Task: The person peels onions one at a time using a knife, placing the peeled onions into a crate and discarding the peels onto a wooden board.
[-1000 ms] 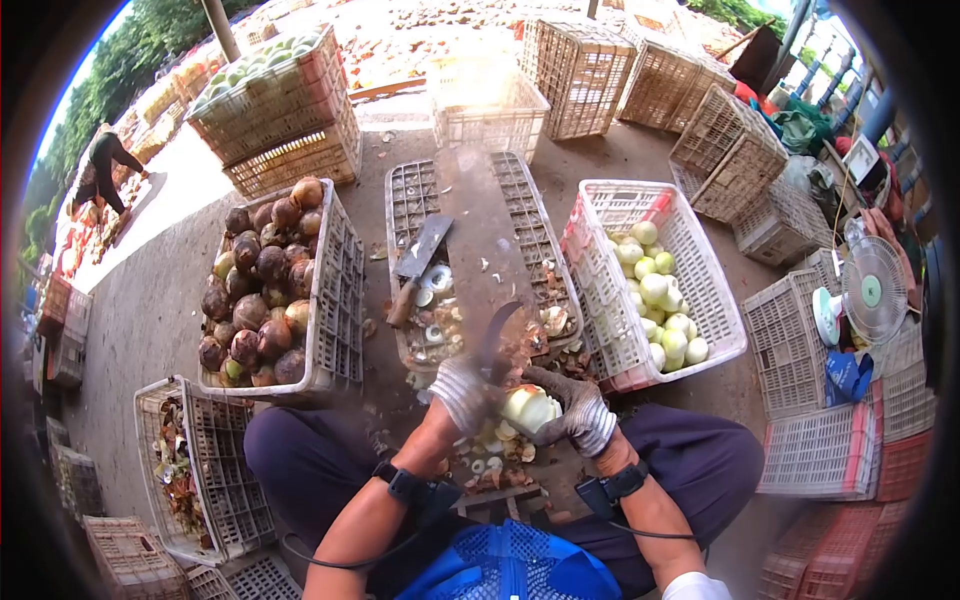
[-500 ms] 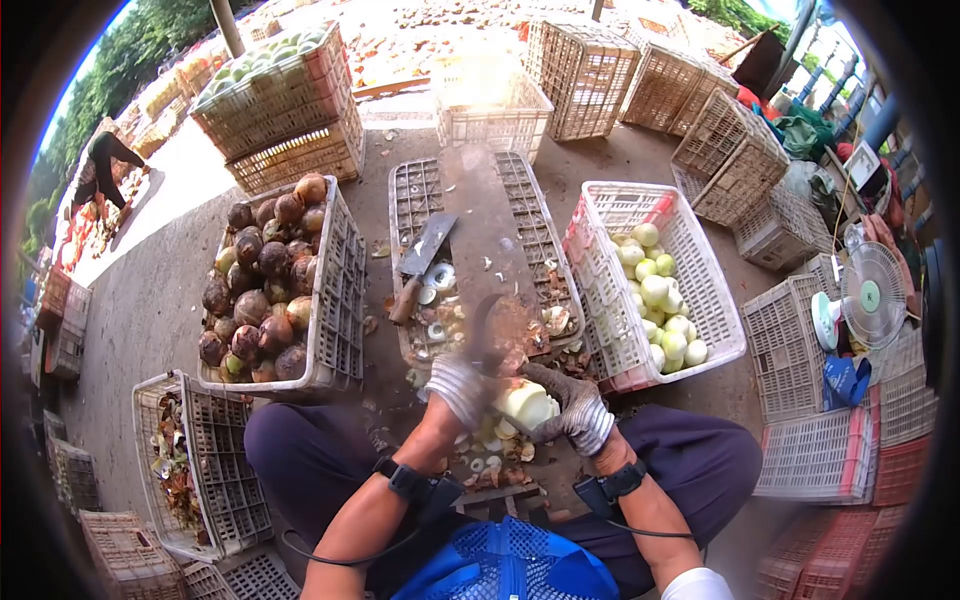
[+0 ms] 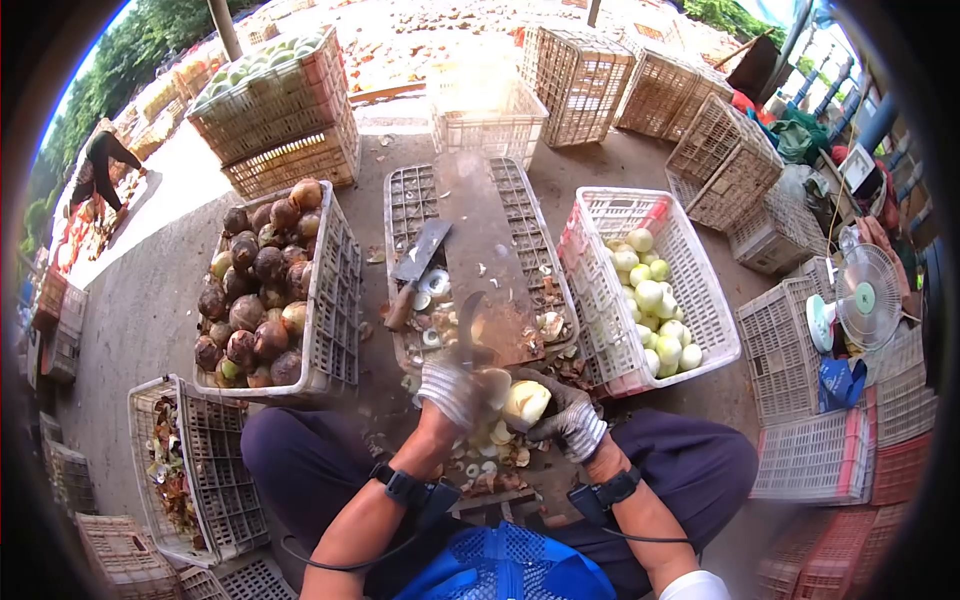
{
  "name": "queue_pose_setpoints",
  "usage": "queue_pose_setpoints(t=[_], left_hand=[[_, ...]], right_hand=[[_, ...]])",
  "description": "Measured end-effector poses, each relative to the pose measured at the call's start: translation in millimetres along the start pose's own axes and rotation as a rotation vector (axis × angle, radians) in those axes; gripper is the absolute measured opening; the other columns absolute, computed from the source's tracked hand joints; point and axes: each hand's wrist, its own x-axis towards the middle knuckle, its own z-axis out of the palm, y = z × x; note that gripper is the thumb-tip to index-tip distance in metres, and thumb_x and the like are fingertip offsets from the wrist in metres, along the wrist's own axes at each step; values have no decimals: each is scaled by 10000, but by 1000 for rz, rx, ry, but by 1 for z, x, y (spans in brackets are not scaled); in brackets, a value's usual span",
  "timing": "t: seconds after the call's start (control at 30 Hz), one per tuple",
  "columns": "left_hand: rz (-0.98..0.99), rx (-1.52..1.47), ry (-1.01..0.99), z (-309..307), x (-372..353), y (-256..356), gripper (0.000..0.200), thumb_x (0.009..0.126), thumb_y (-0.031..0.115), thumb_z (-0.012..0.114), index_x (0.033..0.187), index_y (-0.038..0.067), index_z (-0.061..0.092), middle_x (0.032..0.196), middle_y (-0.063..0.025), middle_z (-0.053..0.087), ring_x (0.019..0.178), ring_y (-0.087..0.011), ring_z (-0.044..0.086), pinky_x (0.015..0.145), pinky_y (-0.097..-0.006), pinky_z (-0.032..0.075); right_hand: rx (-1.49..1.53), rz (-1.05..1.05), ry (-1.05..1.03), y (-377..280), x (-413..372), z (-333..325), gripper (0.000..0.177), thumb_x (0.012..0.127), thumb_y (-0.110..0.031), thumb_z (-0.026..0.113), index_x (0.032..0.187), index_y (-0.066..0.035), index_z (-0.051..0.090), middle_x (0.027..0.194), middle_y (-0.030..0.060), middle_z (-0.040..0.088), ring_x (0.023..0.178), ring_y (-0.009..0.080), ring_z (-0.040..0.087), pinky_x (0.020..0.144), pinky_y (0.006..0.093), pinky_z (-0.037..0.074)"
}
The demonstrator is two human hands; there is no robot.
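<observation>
My left hand (image 3: 447, 393), in a striped glove, is closed on a curved knife (image 3: 467, 325); blade and fingers are partly smeared by motion. A partly peeled, pale round vegetable (image 3: 527, 402) sits in the gripping fingers of my right hand (image 3: 568, 418), which wears a dark-palmed glove. Between the hands is a blurred pale piece (image 3: 493, 387), apparently a slice. Just beyond them stretches a worn wooden board (image 3: 488, 250), laid over an upturned crate (image 3: 408, 195). A cleaver (image 3: 425, 250) rests at the board's left side, its handle towards me.
At left stands a crate (image 3: 343, 300) of brown-purple round vegetables (image 3: 270, 262); at right, a crate (image 3: 722, 318) holds pale peeled ones (image 3: 650, 295). Peelings fill another crate (image 3: 215, 470). Scraps (image 3: 490, 460) lie below my hands. A fan (image 3: 868, 295) stands right. Someone bends over (image 3: 103, 165) far left.
The vegetable has turned in my right hand, showing a paler cut face. A pale piece now shows between my hands. The knife remains in my left hand; the view shifted slightly.
</observation>
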Motion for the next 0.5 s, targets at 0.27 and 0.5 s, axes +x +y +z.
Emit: queue_pose_setpoints(t=[0.27,0.5], left_hand=[[-21,-85,-18,2,-2,-15,471,709,85,746,1125,-4,543,962,-88,595,809,-150,574,693,-295,488],[-90,-158,30,4,0,-17,426,745,83,702,1128,-17,546,965,-126,597,837,-170,580,715,-293,494]], right_hand=[[449,89,-153,18,8,-10,680,757,-161,713,1348,10,423,1170,139,592,1041,273,606,905,398,518],[637,150,-41,36,12,-20,569,754,-125,674,1270,25,487,1149,177,599,1042,328,600,919,534,493]])
